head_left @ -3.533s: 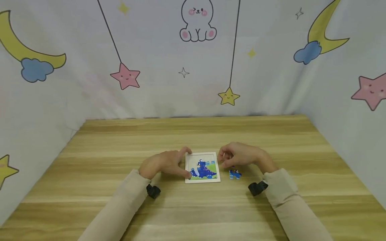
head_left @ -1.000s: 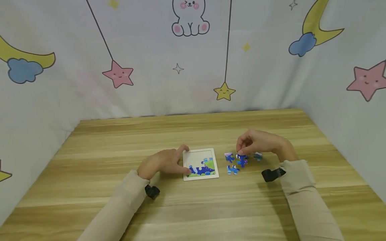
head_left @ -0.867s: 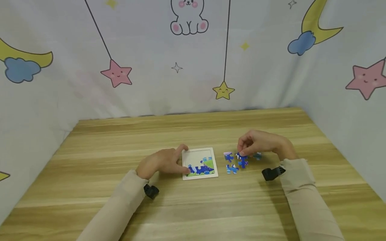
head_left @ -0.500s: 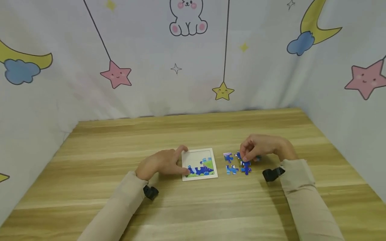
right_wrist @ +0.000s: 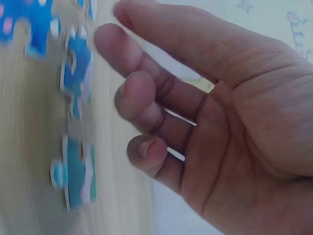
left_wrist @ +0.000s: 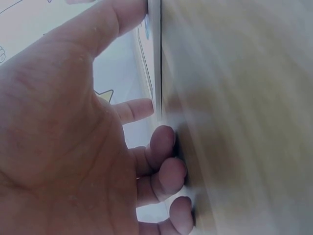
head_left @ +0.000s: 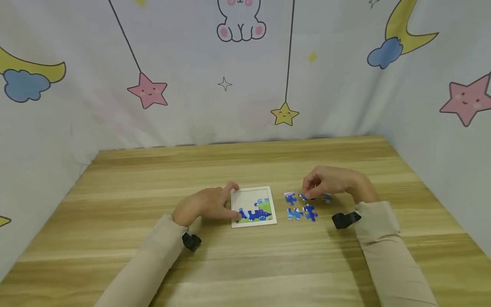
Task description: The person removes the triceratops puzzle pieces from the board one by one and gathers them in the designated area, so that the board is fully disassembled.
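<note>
In the head view my left hand (head_left: 207,204) holds the left side of a square white puzzle tray (head_left: 251,226). Its thumb presses near the front corner; the index finger touches the far corner. Dinosaur-picture pieces (head_left: 255,215) fill the tray's lower and right parts. My right hand (head_left: 326,181) hovers low on the right, fingertips right at a blue puzzle piece (head_left: 304,196) they partly cover. Its fingers bend loosely in the right wrist view, with nothing seen between them. A dark blue piece (head_left: 310,212) and a light blue piece (head_left: 295,214) lie nearer me.
A blue and pink piece (head_left: 290,198) lies just right of the tray, and a teal piece (head_left: 327,197) sits under the right hand. The wooden table (head_left: 245,264) meets a white curtain (head_left: 199,106) printed with stars and moons at the back.
Part of the dinosaur picture left the tray since the oldest frame; several pieces now lie spread to its right. The dark blue piece slid toward me, and my right hand drew back from it.
</note>
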{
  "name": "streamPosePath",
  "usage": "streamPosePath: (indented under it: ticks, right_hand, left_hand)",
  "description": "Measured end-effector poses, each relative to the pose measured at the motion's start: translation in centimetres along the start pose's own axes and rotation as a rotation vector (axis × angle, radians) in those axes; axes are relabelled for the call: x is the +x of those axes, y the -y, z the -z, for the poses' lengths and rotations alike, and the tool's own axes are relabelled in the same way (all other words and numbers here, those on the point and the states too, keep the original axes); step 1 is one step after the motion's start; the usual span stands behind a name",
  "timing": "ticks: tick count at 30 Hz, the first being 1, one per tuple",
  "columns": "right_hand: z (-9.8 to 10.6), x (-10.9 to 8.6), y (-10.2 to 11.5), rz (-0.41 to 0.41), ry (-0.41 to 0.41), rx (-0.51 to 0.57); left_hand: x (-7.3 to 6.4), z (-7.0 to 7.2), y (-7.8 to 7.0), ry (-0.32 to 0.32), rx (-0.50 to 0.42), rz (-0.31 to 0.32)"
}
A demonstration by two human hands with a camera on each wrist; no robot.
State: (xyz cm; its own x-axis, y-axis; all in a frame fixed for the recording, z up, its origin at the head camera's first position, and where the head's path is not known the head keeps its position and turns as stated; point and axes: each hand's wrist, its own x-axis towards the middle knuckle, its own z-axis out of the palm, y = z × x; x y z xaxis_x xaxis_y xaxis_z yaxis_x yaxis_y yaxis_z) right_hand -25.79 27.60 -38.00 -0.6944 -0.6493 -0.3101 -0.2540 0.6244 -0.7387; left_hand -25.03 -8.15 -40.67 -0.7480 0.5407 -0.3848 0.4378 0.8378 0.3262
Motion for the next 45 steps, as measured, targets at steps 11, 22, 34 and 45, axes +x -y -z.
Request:
streamPosePath:
  ticks: [11, 22, 34, 45]
  right_hand:
    - [-2.7, 3.8, 2.9, 0.134, -0.073, -0.135]
    - [-5.5, 6.2, 3.8, 0.155, -0.06, -0.115]
    - [-6.6, 6.7, 4.3, 0.133, -0.055, -0.156]
    - [-6.7, 6.9, 4.2, 0.151, -0.102, -0.153]
  left_hand:
    - [-0.2, 0.2, 0.3, -0.009, -0.018, -0.011]
    - [-0.1, 0.4, 0.4, -0.006, 0.001, 0.007]
    - [0.0, 0.5, 0.1, -0.003, 0.001, 0.0]
    - [0.2, 0.3, 0.0, 0.01, 0.002, 0.011]
